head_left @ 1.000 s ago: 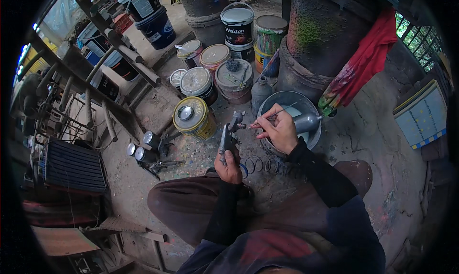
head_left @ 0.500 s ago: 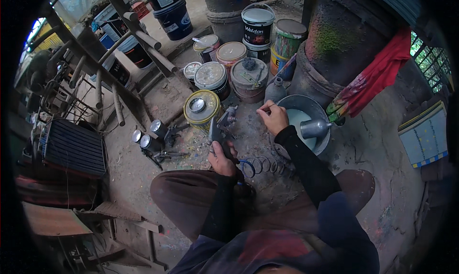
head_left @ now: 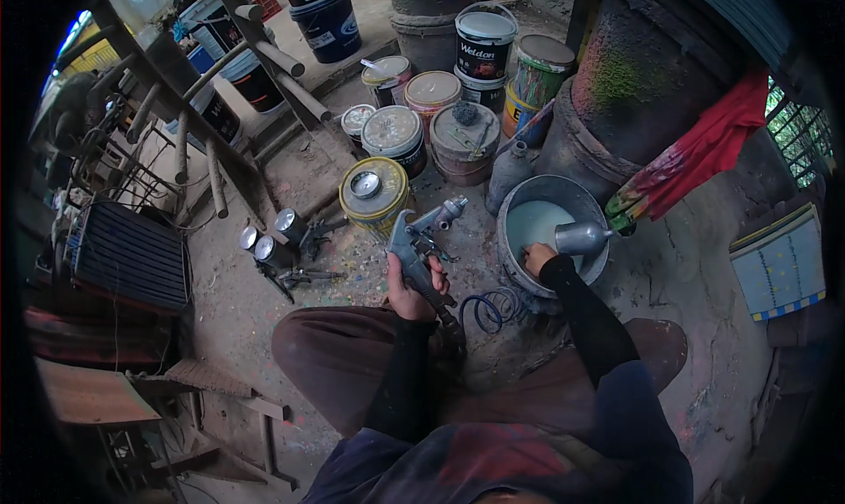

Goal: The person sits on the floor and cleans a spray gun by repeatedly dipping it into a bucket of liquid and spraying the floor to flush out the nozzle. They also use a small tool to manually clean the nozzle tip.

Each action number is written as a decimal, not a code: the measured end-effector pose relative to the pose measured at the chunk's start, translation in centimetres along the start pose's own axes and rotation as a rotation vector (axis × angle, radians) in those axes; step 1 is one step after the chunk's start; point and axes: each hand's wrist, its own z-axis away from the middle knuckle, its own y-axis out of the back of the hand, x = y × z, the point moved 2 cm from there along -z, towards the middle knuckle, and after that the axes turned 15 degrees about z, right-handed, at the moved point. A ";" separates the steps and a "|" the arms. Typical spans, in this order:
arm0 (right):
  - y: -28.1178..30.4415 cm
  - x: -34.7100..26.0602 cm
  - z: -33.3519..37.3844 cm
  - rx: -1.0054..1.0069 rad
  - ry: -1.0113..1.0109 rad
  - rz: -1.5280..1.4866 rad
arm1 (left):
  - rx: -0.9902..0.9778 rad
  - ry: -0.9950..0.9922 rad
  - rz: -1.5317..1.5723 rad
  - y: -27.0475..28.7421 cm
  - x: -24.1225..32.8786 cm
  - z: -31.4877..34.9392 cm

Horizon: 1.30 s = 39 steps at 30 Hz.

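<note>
Yellow paint can [head_left: 377,220] stands left of the left hand [head_left: 408,300], whose fingers grasp the grip of a metal spray gun [head_left: 413,252] above the floor, while the right hand [head_left: 540,257], finger state impossible to tell, reaches over a grey bucket [head_left: 550,189] of milky liquid [head_left: 537,220], near a silver cup [head_left: 578,238].
</note>
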 end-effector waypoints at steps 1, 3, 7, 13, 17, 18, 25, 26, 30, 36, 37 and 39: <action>-2.1 1.2 -0.5 -0.040 0.010 0.037 | -0.010 0.010 0.001 -0.1 -0.2 0.0; -4.6 2.5 -1.3 -0.120 0.038 0.109 | -0.028 0.022 -0.003 -0.2 -0.5 0.0; -2.5 1.2 -1.0 -0.158 -0.070 0.073 | 0.042 0.022 0.009 0.1 -0.3 0.1; -4.9 2.8 -1.9 -0.130 0.001 0.058 | 0.034 0.129 0.064 0.8 -1.8 -0.5; -3.8 2.0 -1.9 -0.112 -0.108 -0.008 | 0.076 0.163 0.041 0.7 -2.5 -0.7; -3.7 2.1 -2.0 -0.104 -0.102 -0.021 | 0.078 0.181 0.037 0.8 -2.7 -0.8; -3.0 2.4 -2.2 -0.033 -0.039 -0.238 | 0.100 0.207 0.059 0.6 -3.7 -0.9; -1.1 1.9 -1.9 -0.092 -0.123 -0.526 | 0.109 0.204 0.061 0.8 -3.8 -0.9; 7.9 1.8 0.6 -0.280 -0.174 -1.187 | 0.161 0.244 0.009 1.1 -5.0 -1.4; 20.0 -0.6 6.1 -0.221 -0.011 -1.211 | 0.189 0.373 -0.091 0.7 -9.5 -2.0; 20.4 -0.8 6.3 -0.204 -0.006 -1.192 | 0.184 0.394 -0.118 0.7 -10.1 -2.0; 20.5 -0.9 6.4 -0.184 -0.018 -1.110 | 0.170 0.396 -0.094 -0.2 -11.1 -1.8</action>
